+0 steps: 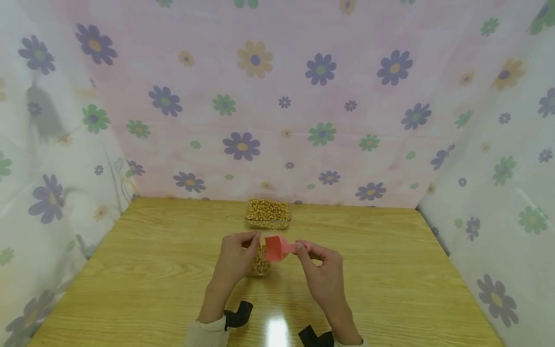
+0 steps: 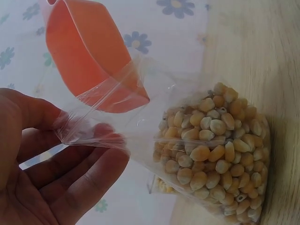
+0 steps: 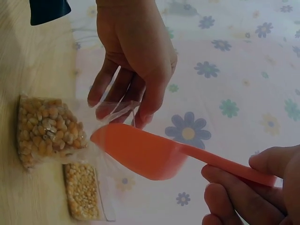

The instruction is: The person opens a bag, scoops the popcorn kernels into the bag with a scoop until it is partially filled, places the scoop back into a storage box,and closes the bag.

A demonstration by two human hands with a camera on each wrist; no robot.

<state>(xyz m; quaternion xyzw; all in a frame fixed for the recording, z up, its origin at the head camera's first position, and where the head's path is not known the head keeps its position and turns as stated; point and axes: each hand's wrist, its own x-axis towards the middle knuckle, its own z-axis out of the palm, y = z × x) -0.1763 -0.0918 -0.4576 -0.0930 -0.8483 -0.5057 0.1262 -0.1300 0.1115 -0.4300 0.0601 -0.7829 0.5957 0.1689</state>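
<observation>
A clear plastic bag (image 2: 211, 154) of dried corn kernels stands on the table, its lower part filled. My left hand (image 1: 235, 258) pinches the bag's upper edge between thumb and fingers. In my right hand (image 1: 325, 274) is the handle of a pinkish-orange scoop (image 1: 275, 248), gripped between thumb and fingers. The scoop's tip (image 3: 101, 136) lies at the mouth of the bag, above the kernels. No kernels show in the part of the scoop that the left wrist view reveals. Behind the bag sits a clear rectangular container (image 1: 269, 224) holding more corn kernels.
The wooden table (image 1: 381, 270) reaches back to a flower-patterned cloth (image 1: 277, 96), which also hangs at both sides. Black wrist mounts (image 1: 238, 315) sit on both forearms. A bright light reflection shows near the table's front.
</observation>
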